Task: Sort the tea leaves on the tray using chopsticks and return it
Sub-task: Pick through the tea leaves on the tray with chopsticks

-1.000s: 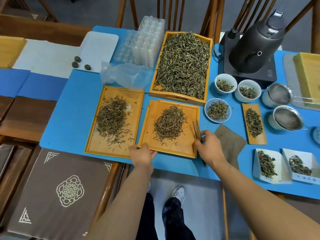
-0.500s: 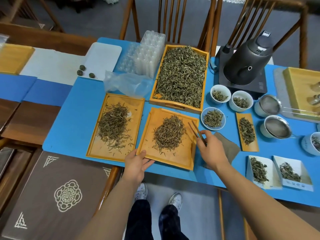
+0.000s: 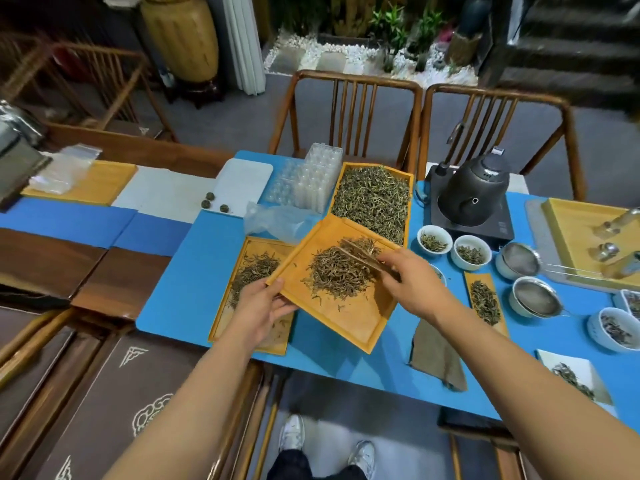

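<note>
A small wooden tray [image 3: 349, 320] with a pile of tea leaves [image 3: 337, 273] is lifted off the blue mat and turned at an angle. My left hand [image 3: 258, 306] grips its left corner. My right hand [image 3: 412, 282] holds wooden chopsticks [image 3: 362, 256], whose tips lie across the top of the pile. The tray's far corner points at a large tray of tea leaves [image 3: 374, 200] behind it. A second flat tray [image 3: 242, 296] with leaves lies on the mat, partly under the lifted tray and my left hand.
White cups with tea [image 3: 434, 239] [image 3: 472, 252], a black kettle [image 3: 472, 192], metal strainers [image 3: 535, 299], a narrow leaf dish [image 3: 485, 301] and a brown cloth [image 3: 438, 355] fill the right side. Plastic capsule trays [image 3: 313, 180] and a clear bag [image 3: 277, 220] lie behind. Chairs stand beyond the table.
My left hand has lifted the small tray off the mat and turned it. My right hand has brought the chopsticks onto the leaf pile. The camera has tilted up.
</note>
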